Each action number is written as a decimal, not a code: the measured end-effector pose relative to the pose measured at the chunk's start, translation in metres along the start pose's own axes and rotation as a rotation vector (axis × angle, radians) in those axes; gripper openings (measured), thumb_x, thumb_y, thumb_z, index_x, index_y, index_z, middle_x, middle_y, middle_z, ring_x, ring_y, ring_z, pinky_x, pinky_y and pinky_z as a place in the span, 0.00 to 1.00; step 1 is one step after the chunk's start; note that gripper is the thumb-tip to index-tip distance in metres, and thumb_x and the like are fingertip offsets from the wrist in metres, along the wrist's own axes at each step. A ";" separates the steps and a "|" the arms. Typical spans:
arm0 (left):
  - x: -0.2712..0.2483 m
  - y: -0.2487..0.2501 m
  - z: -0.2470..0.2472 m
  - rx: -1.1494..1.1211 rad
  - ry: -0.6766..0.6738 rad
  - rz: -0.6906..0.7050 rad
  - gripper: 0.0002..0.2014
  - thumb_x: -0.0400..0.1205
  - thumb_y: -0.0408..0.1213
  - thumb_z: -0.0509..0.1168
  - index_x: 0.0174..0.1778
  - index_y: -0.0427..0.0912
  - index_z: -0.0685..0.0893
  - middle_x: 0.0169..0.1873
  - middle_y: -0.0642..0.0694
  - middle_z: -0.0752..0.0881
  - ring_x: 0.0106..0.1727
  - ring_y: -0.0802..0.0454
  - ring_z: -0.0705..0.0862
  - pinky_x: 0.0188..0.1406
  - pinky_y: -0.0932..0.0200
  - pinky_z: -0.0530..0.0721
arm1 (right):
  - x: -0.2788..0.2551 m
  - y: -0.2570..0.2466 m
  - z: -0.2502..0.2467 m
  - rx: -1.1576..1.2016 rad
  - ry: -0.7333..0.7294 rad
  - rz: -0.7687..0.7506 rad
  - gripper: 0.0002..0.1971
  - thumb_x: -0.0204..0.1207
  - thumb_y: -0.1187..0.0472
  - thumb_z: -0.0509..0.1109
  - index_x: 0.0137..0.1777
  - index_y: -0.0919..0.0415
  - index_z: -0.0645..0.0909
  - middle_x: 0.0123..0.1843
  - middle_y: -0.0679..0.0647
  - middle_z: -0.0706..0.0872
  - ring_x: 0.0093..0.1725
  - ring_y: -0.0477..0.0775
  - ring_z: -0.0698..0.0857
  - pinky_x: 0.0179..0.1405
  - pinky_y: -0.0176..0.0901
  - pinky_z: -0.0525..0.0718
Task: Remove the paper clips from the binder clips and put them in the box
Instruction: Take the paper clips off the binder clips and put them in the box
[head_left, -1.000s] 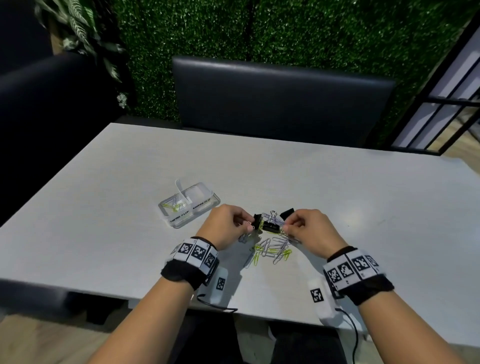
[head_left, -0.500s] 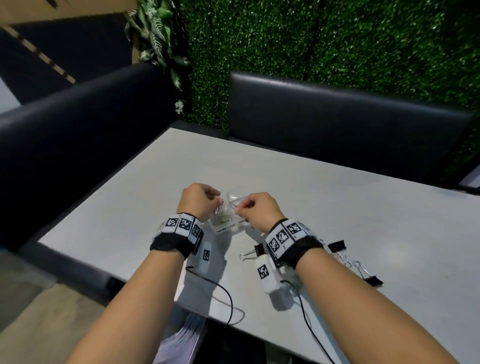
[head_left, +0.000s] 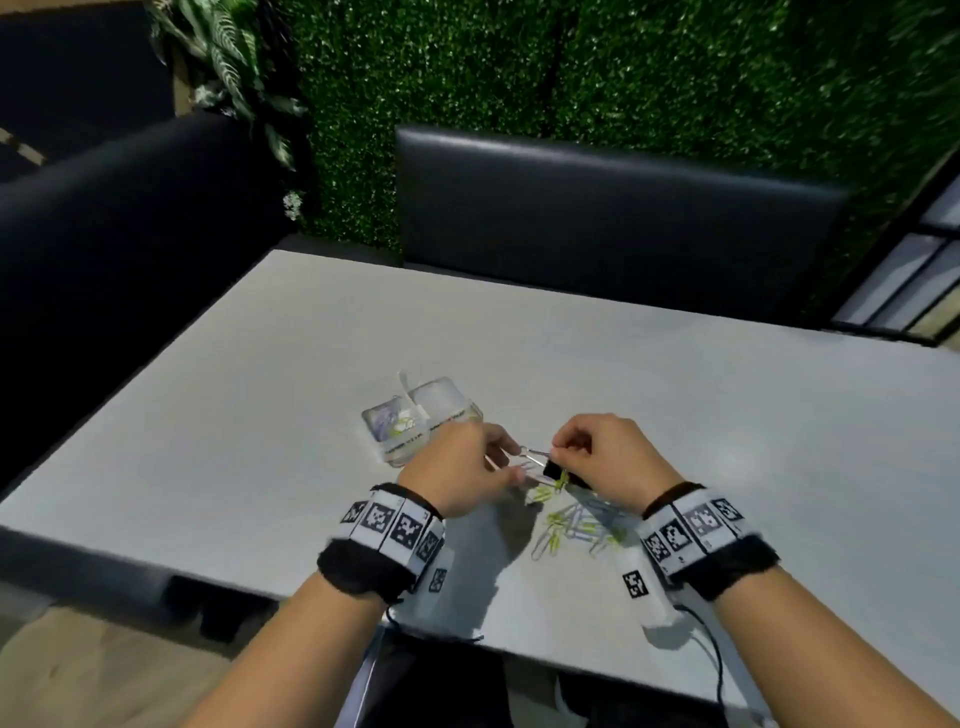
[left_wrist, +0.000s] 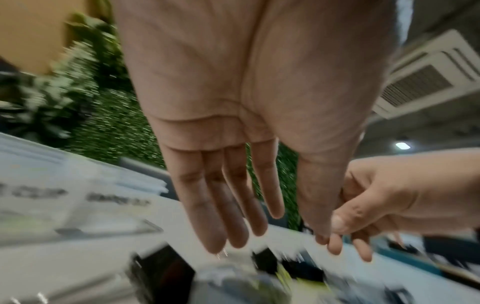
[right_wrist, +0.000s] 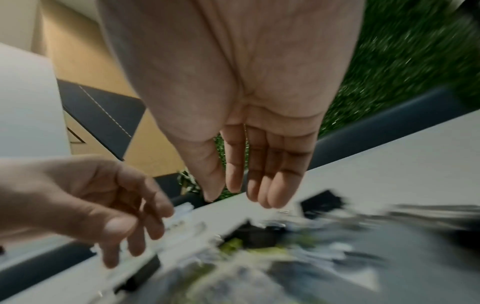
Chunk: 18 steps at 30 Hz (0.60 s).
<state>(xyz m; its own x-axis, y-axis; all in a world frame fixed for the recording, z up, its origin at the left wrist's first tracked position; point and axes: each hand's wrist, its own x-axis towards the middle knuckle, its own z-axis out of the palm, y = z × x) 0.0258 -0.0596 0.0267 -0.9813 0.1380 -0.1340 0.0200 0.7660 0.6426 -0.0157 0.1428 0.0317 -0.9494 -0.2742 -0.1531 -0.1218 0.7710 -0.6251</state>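
Small black binder clip (head_left: 554, 470) with silver wire handles held between both hands, just above the pale grey matte table (head_left: 270, 395). Right hand (head_left: 605, 460): fingers curled, pinching the clip's black body and a handle in the head view. Its wrist view, blurred, shows the fingers straighter, so the grip is not fully certain. Left hand (head_left: 465, 475): thumb and forefinger reach to the clip's wire end; whether they pinch it or only touch, cannot tell.

Loose heap of thin wire paper clips (head_left: 571, 525), yellow-green and silvery, lies on the table right under and just nearer than the hands. Too tangled and blurred to count.

One clear plastic box (head_left: 415, 421) with two compartments stands just beyond the left hand; lid upright. A few clips lie in its left compartment, the number unreadable.

Both wrist views streaked; dark clip shapes show below the fingers, count unclear.
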 end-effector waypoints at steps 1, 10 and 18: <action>0.001 0.007 0.013 0.061 -0.052 0.020 0.16 0.76 0.52 0.75 0.58 0.52 0.89 0.46 0.56 0.91 0.45 0.60 0.89 0.49 0.61 0.87 | -0.013 0.016 -0.007 -0.020 -0.007 0.043 0.06 0.76 0.57 0.77 0.50 0.56 0.88 0.43 0.48 0.88 0.39 0.42 0.85 0.28 0.23 0.75; 0.009 0.028 0.078 0.363 -0.148 0.021 0.31 0.65 0.51 0.81 0.64 0.53 0.85 0.57 0.45 0.82 0.56 0.44 0.86 0.55 0.51 0.85 | -0.059 0.064 0.010 -0.237 -0.082 0.196 0.32 0.62 0.47 0.86 0.65 0.59 0.83 0.63 0.56 0.82 0.62 0.57 0.83 0.64 0.49 0.82; 0.018 0.033 0.085 0.269 -0.107 0.043 0.10 0.75 0.39 0.75 0.50 0.54 0.94 0.49 0.49 0.92 0.52 0.47 0.89 0.50 0.57 0.86 | -0.045 0.058 0.028 -0.297 -0.013 0.157 0.11 0.73 0.55 0.79 0.50 0.61 0.86 0.55 0.58 0.85 0.52 0.57 0.82 0.46 0.42 0.73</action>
<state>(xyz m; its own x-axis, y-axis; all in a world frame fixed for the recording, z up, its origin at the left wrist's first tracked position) 0.0253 0.0216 -0.0191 -0.9531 0.2281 -0.1990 0.1248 0.8950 0.4282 0.0283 0.1838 -0.0184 -0.9598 -0.1447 -0.2407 -0.0553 0.9375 -0.3434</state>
